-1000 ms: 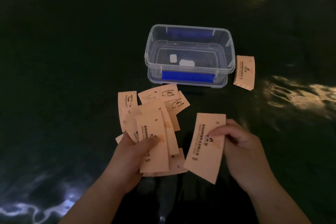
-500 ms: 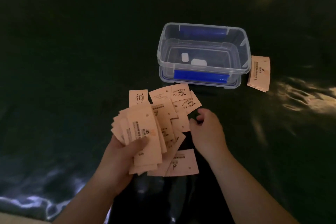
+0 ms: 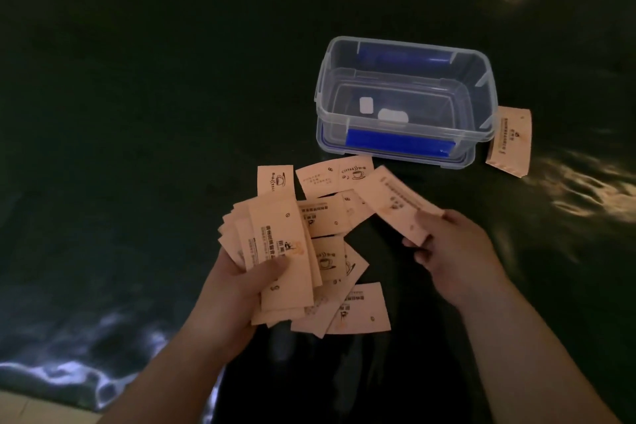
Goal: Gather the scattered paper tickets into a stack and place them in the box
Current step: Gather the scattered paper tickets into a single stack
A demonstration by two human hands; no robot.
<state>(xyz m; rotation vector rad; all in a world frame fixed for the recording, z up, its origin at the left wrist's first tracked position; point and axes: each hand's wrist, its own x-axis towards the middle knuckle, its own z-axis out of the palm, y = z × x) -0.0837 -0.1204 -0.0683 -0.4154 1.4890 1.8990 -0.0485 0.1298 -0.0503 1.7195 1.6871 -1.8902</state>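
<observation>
My left hand [image 3: 237,289] grips a fanned stack of pale orange paper tickets [image 3: 275,251], thumb pressed on top. My right hand [image 3: 447,251] pinches a single ticket [image 3: 395,203] by its near end, lifted just right of the stack. Several loose tickets [image 3: 330,179] lie on the dark surface between my hands and the box, and more lie under the stack [image 3: 358,313]. One ticket [image 3: 509,143] lies beside the box's right wall. The clear plastic box [image 3: 321,93] with blue latches stands open at the upper right, holding no tickets.
The dark, glossy green cloth [image 3: 137,113] covers the whole work surface and wrinkles near the front edge. Two small white labels [image 3: 392,115] show through the box's bottom. A light strip of floor or table edge [image 3: 34,406] shows at the bottom left.
My right hand added its earlier ticket to the left-hand stack, reached to the loose pile and now holds another ticket lifted from it. The view shifted left, so the box appears further right.
</observation>
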